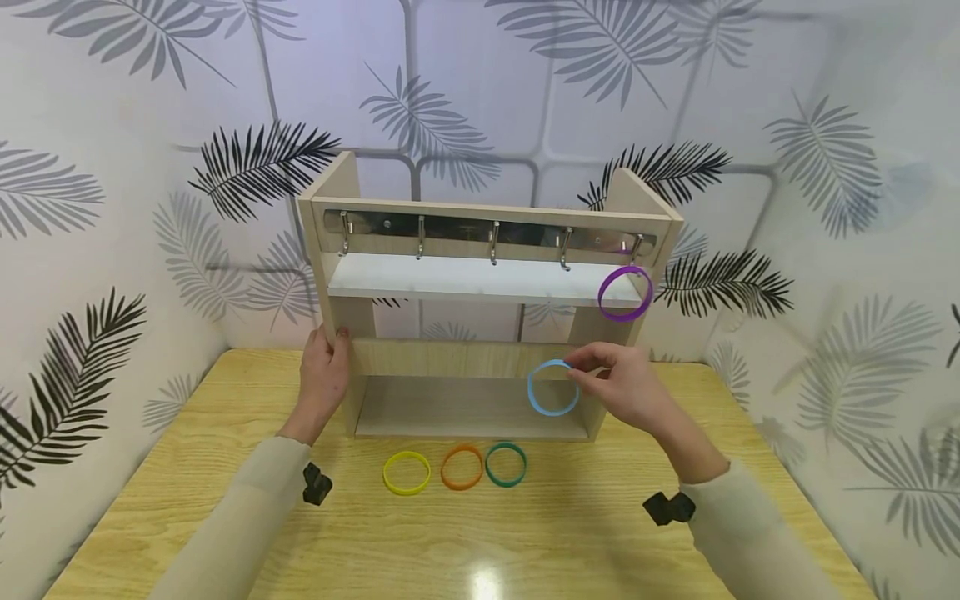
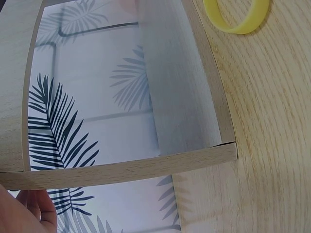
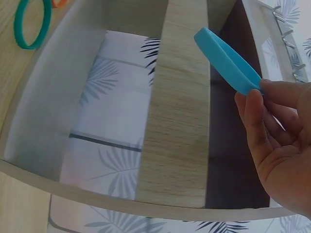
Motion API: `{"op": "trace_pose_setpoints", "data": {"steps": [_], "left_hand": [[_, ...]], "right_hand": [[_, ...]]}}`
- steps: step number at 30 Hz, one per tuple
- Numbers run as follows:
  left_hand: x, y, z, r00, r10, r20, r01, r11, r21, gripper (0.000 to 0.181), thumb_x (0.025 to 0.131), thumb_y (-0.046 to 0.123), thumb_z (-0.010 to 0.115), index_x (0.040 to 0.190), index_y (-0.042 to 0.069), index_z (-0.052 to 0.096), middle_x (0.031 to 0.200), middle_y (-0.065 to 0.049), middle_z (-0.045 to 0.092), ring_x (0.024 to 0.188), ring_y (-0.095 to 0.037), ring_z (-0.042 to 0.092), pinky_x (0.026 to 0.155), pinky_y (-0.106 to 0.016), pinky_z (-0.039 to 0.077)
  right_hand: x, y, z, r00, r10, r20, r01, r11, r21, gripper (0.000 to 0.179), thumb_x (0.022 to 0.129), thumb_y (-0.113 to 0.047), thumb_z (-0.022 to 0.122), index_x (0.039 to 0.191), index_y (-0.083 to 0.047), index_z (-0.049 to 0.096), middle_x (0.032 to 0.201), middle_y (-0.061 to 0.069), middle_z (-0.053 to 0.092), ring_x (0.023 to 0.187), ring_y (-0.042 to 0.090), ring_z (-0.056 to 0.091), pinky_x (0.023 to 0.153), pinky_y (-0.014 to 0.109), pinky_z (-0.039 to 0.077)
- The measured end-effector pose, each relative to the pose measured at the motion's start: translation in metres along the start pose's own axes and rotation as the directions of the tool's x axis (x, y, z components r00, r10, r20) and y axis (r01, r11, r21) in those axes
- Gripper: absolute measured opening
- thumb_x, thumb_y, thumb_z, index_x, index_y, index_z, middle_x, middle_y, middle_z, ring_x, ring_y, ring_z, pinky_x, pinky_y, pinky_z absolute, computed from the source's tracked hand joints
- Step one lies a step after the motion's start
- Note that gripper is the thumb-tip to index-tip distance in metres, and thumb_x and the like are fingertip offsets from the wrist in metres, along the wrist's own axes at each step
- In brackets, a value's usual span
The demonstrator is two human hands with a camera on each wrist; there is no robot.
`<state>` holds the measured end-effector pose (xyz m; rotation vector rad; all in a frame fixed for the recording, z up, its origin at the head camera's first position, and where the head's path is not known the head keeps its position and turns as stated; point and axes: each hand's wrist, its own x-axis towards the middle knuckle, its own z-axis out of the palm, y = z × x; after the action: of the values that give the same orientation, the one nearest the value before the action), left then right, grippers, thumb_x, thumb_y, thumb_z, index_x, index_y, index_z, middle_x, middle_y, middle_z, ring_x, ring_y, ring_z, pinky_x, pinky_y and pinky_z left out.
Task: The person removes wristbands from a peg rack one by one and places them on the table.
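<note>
Between thumb and fingers, my right hand (image 1: 626, 385) pinches a light blue wristband (image 1: 532, 392), held up in front of the lower right part of a wooden shelf rack (image 1: 472, 358). The right wrist view shows the same blue band (image 3: 226, 60) at the fingertips. My left hand (image 1: 324, 375) grips the rack's left side panel, its thumb at the front edge. A purple wristband (image 1: 626, 317) hangs from the rightmost hook of the metal hook rail (image 1: 457, 229). Yellow (image 1: 407, 492), orange (image 1: 462, 486) and teal (image 1: 506, 482) wristbands lie flat on the table before the rack.
The rack stands on a light wooden table (image 1: 420, 550), close to a wall (image 1: 480, 75) with a leaf pattern. Several hooks left of the purple band carry nothing. Small black devices (image 1: 670, 508) sit at both wrists.
</note>
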<state>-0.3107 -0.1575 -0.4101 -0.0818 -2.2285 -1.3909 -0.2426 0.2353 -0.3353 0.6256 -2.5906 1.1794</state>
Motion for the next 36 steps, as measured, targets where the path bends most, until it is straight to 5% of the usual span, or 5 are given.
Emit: {"op": "trace_pose_setpoints", "data": {"steps": [13, 24, 36], "left_hand": [[0.001, -0.002, 0.0, 1.0, -0.015, 0.013, 0.015, 1.0, 0.011, 0.049, 0.101, 0.031, 0.033, 0.13, -0.007, 0.046, 0.109, -0.025, 0.048, 0.095, -0.037, 0.049, 0.08, -0.052, 0.042], [0.002, -0.003, 0.001, 1.0, -0.018, 0.011, 0.018, 1.0, 0.009, 0.05, 0.101, 0.033, 0.033, 0.132, -0.006, 0.045, 0.111, -0.025, 0.048, 0.098, -0.038, 0.049, 0.081, -0.052, 0.041], [0.004, -0.004, 0.001, 1.0, -0.005, 0.001, 0.005, 1.0, 0.011, 0.049, 0.101, 0.032, 0.034, 0.128, -0.007, 0.047, 0.109, -0.024, 0.048, 0.093, -0.036, 0.048, 0.078, -0.05, 0.039]], "right_hand": [[-0.011, 0.028, 0.016, 0.991, 0.074, 0.109, -0.081, 0.995, 0.065, 0.011, 0.086, -0.003, 0.067, 0.096, 0.001, 0.069, 0.087, 0.013, 0.067, 0.078, 0.029, 0.066, 0.063, 0.031, 0.053], [-0.019, 0.056, 0.03, 0.984, 0.084, 0.155, -0.096, 0.993, 0.073, 0.01, 0.086, -0.004, 0.067, 0.094, 0.001, 0.069, 0.082, 0.008, 0.067, 0.063, 0.017, 0.062, 0.056, 0.034, 0.052], [-0.026, 0.08, 0.045, 0.962, 0.107, 0.25, -0.132, 0.988, 0.085, 0.008, 0.086, -0.002, 0.066, 0.093, 0.001, 0.069, 0.083, 0.011, 0.067, 0.074, 0.028, 0.064, 0.058, 0.035, 0.053]]}}
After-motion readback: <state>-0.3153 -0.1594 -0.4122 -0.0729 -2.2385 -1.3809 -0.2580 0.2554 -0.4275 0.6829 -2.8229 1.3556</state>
